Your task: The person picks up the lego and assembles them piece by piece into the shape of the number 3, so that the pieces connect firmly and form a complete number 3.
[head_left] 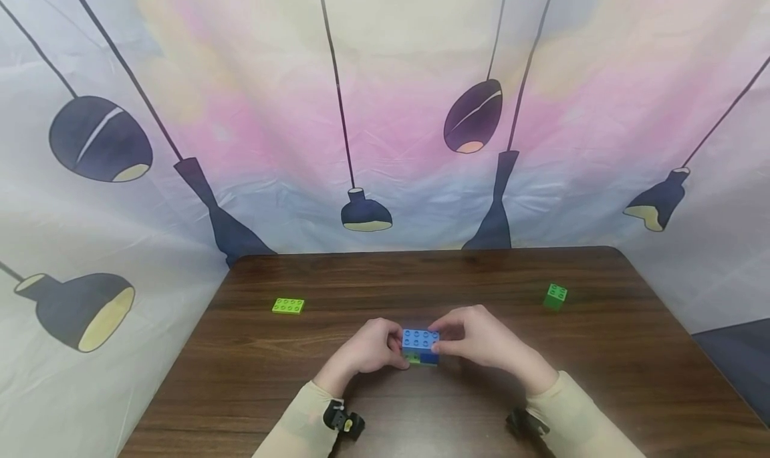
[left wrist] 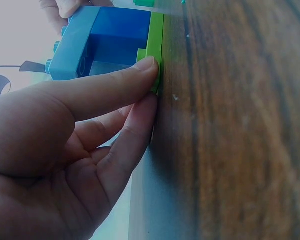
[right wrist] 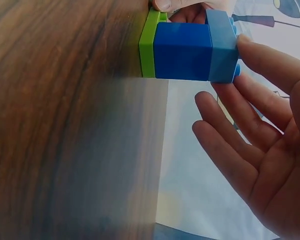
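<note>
A small stack of toy building bricks stands on the table between both hands. Its base is a flat lime green brick point(right wrist: 147, 47), with a dark blue brick point(right wrist: 182, 50) on its right end. Across the top lies a light blue brick point(head_left: 418, 338), studs up, and a gap shows under its left part in the left wrist view. My left hand point(head_left: 373, 348) pinches the left end of the lime base between thumb and fingers. With thumb and fingertips, my right hand point(head_left: 484, 337) holds the right end of the light blue brick; its other fingers extend loosely.
Another flat lime green brick point(head_left: 288, 305) lies at the far left of the brown wooden table point(head_left: 252, 391). A green brick point(head_left: 555, 296) stands at the far right. Behind the table hangs a cloth point(head_left: 271, 144) printed with lamps.
</note>
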The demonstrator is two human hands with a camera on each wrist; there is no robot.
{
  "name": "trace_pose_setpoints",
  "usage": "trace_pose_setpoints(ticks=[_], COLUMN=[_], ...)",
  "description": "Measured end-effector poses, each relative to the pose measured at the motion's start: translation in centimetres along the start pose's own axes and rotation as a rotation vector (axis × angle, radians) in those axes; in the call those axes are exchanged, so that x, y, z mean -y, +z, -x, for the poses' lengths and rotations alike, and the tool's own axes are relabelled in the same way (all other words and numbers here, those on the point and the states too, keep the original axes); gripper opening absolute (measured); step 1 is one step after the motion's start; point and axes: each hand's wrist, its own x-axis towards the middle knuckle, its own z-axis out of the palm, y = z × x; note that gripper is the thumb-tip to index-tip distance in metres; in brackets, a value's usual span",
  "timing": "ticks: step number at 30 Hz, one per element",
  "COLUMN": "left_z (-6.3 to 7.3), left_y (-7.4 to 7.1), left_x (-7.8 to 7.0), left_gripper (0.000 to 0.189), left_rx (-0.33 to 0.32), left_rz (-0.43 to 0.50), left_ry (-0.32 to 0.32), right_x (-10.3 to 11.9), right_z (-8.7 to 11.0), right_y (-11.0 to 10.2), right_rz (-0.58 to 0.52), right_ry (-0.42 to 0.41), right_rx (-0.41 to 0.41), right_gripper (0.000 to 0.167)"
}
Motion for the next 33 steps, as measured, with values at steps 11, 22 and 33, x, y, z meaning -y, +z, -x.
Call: trace_pose_setpoints(ticks=[11,22,33], left_z=[0.0,0.3,0.1], left_y=[-0.2,0.0,0.1], left_x=[0.0,-0.1,0.0], left_gripper=[0.027,0.029,0.028], left_rx=[-0.005,-0.009,-0.013], left_rz=[-0.005,-0.005,-0.019], left_ry=[0.013,0.015,0.007], right_x=[-0.4,-1.1,-1.6], right_z=[0.1,0.3,0.4], right_y=[-0.7,-2.0,-2.6], right_rz=[0.018,0.038,0.035], right_ry=[-0.036,-0.009,0.026], right_rx=[0.023,0.011,-0.008], right_gripper=[0.025,0.029,0.029])
